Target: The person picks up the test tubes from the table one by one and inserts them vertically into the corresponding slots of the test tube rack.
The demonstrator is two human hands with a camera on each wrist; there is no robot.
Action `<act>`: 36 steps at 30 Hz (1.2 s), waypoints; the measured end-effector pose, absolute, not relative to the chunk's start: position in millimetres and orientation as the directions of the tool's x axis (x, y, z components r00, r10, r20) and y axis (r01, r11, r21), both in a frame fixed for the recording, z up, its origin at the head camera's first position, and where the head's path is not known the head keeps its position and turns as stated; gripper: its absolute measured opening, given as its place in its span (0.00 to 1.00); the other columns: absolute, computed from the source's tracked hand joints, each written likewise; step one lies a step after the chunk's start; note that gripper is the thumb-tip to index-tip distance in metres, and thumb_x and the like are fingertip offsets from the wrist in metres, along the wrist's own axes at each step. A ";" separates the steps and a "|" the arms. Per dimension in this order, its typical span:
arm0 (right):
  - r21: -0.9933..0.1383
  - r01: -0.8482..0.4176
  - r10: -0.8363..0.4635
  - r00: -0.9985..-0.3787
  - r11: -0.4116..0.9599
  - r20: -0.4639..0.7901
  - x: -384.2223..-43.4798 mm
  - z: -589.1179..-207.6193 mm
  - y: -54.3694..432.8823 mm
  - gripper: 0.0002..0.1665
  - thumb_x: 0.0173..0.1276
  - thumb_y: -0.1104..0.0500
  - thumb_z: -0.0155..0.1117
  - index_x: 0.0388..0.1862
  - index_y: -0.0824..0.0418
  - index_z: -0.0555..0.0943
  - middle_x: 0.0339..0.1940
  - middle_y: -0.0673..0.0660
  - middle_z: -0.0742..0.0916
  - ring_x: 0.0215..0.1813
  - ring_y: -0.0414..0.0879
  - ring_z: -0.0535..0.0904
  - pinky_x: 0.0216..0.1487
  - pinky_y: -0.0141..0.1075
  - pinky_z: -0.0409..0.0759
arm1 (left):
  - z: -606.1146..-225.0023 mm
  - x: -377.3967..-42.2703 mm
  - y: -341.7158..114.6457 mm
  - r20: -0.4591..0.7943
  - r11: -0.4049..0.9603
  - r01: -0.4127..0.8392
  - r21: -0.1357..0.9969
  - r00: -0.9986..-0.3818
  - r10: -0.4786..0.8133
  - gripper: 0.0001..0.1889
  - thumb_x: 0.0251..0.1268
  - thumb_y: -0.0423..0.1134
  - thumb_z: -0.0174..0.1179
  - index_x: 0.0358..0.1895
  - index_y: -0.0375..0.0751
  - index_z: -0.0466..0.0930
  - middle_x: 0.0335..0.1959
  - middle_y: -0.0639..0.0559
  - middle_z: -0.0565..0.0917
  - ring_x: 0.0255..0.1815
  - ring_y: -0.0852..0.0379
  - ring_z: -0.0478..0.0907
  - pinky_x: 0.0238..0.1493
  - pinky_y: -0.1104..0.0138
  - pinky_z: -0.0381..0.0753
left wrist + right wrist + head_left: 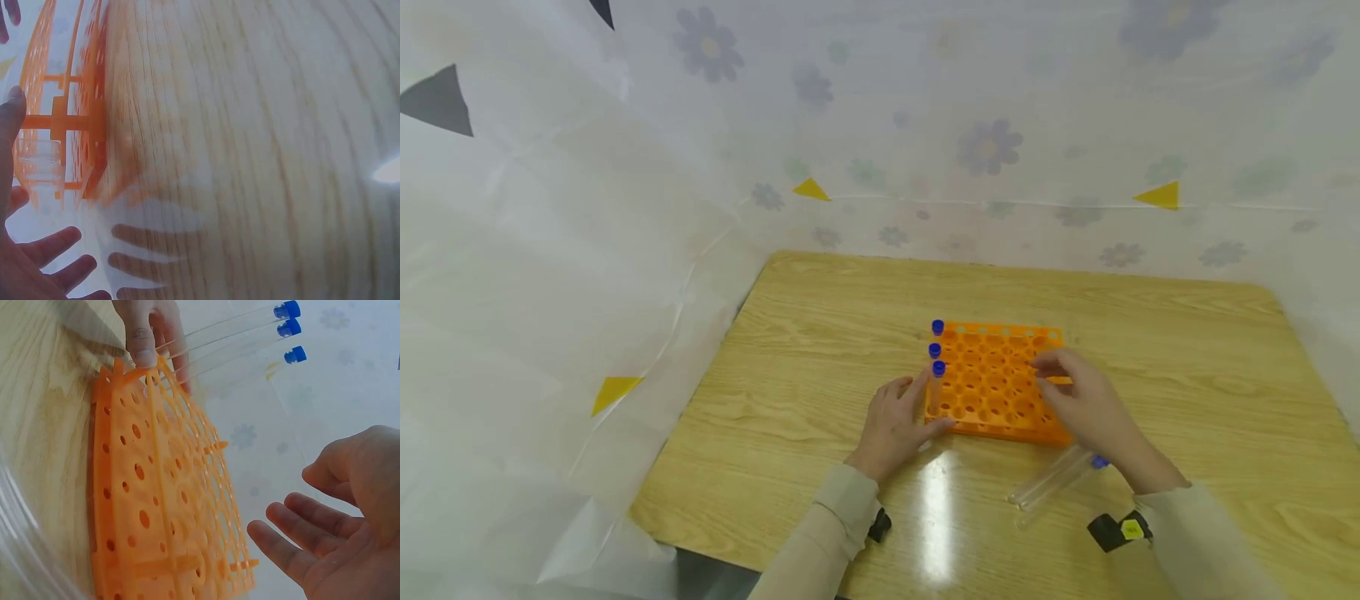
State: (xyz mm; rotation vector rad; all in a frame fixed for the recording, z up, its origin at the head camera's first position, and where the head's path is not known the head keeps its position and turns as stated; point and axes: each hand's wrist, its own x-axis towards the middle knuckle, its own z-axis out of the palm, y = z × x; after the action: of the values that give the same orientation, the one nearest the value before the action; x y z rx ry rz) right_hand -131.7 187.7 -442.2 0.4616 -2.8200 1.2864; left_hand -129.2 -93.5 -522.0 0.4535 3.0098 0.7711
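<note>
An orange test tube rack (pixel 992 432) stands on the table, with three clear tubes with blue caps (pixel 938 367) upright along its left end. My left hand (pixel 891 425) holds the rack's near left corner, thumb along the front and index finger at the left side. In the left wrist view the thumb (pixel 15 103) touches the rack's edge while other fingers spread out below. Over the rack's right part hovers my right hand (pixel 1078 400), its fingers loosely bent and nothing between them. The right wrist view shows that hand (pixel 337 519) apart from the rack's top.
Clear test tubes (pixel 1048 479) lie on the wooden table (pixel 820 317) in front of the rack's right end; a blue cap (pixel 1100 461) shows beside the right wrist. White flowered sheeting (pixel 910 100) hangs behind the table and on its left.
</note>
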 end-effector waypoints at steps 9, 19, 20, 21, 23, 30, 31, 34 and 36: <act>-0.736 -0.261 -0.200 -0.964 0.625 0.172 -105.9 -450.7 211.5 0.12 0.73 0.64 0.58 0.53 0.66 0.78 0.53 0.63 0.83 0.51 0.44 0.80 0.43 0.23 0.80 | -521.4 -128.3 -94.0 0.066 0.824 0.278 0.494 -0.957 0.283 0.46 0.63 0.71 0.53 0.80 0.56 0.51 0.68 0.40 0.70 0.69 0.41 0.68 0.72 0.47 0.66; -0.725 -0.167 -0.139 -0.985 0.669 0.099 -77.0 -468.1 230.2 0.12 0.75 0.59 0.59 0.53 0.63 0.79 0.50 0.60 0.85 0.44 0.23 0.74 0.38 0.26 0.80 | -521.5 -128.6 -94.3 0.053 0.826 0.260 0.500 -0.961 0.270 0.47 0.62 0.71 0.54 0.80 0.56 0.50 0.68 0.41 0.70 0.68 0.43 0.68 0.72 0.47 0.65; -0.722 -0.155 -0.133 -0.987 0.674 0.088 -74.5 -470.3 231.2 0.12 0.75 0.59 0.59 0.53 0.63 0.79 0.49 0.60 0.85 0.43 0.24 0.74 0.37 0.26 0.80 | -521.6 -128.7 -94.3 0.050 0.825 0.258 0.503 -0.962 0.270 0.47 0.62 0.71 0.54 0.80 0.57 0.50 0.68 0.41 0.70 0.69 0.43 0.68 0.72 0.47 0.65; -0.718 -0.146 -0.126 -0.989 0.681 0.082 -72.2 -472.7 231.9 0.12 0.75 0.59 0.59 0.52 0.63 0.79 0.48 0.59 0.86 0.43 0.24 0.74 0.36 0.27 0.80 | -521.7 -128.6 -94.2 0.048 0.824 0.256 0.505 -0.962 0.269 0.47 0.62 0.71 0.54 0.80 0.57 0.50 0.68 0.41 0.70 0.69 0.43 0.68 0.72 0.47 0.65; -0.713 -0.134 -0.115 -0.990 0.688 0.075 -68.5 -478.0 232.2 0.12 0.74 0.60 0.60 0.51 0.63 0.79 0.45 0.58 0.87 0.41 0.25 0.75 0.35 0.27 0.80 | -522.1 -128.8 -94.2 0.045 0.823 0.254 0.507 -0.962 0.268 0.46 0.62 0.71 0.54 0.80 0.57 0.50 0.68 0.41 0.70 0.69 0.43 0.68 0.72 0.47 0.65; -0.711 -0.079 -0.091 -0.996 0.699 0.021 -57.4 -491.6 230.4 0.12 0.72 0.61 0.62 0.51 0.64 0.80 0.45 0.59 0.86 0.39 0.27 0.74 0.35 0.27 0.80 | -521.9 -128.7 -93.6 0.048 0.822 0.255 0.509 -0.962 0.269 0.46 0.63 0.71 0.54 0.80 0.58 0.50 0.67 0.41 0.70 0.68 0.43 0.68 0.72 0.48 0.65; -0.705 -0.071 -0.092 -0.996 0.706 0.008 -56.0 -493.6 230.5 0.12 0.71 0.62 0.62 0.51 0.64 0.80 0.45 0.58 0.86 0.39 0.27 0.74 0.35 0.27 0.79 | -521.8 -128.7 -93.5 0.047 0.822 0.254 0.510 -0.962 0.268 0.46 0.63 0.71 0.54 0.80 0.58 0.50 0.67 0.41 0.71 0.68 0.42 0.68 0.72 0.47 0.65; -0.696 -0.069 -0.106 -0.994 0.715 -0.010 -53.4 -500.1 230.9 0.11 0.70 0.63 0.63 0.50 0.63 0.81 0.40 0.55 0.86 0.37 0.29 0.75 0.34 0.28 0.79 | -521.2 -128.4 -93.4 0.047 0.822 0.253 0.510 -0.963 0.267 0.46 0.62 0.71 0.54 0.80 0.57 0.50 0.67 0.41 0.71 0.68 0.42 0.68 0.72 0.47 0.66; -0.693 -0.076 -0.115 -0.993 0.717 -0.009 -52.5 -503.7 230.5 0.10 0.68 0.65 0.63 0.48 0.63 0.81 0.38 0.54 0.86 0.36 0.29 0.75 0.34 0.28 0.79 | -520.6 -128.0 -93.6 0.050 0.821 0.255 0.512 -0.962 0.268 0.46 0.62 0.70 0.55 0.80 0.57 0.51 0.67 0.41 0.71 0.68 0.42 0.68 0.71 0.47 0.66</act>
State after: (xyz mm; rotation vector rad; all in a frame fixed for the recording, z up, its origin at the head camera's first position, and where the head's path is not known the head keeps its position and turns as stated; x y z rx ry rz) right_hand -52.5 230.5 -503.7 0.1646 -2.9579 1.1912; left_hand -128.0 -93.6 -520.6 0.4269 2.9745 0.8307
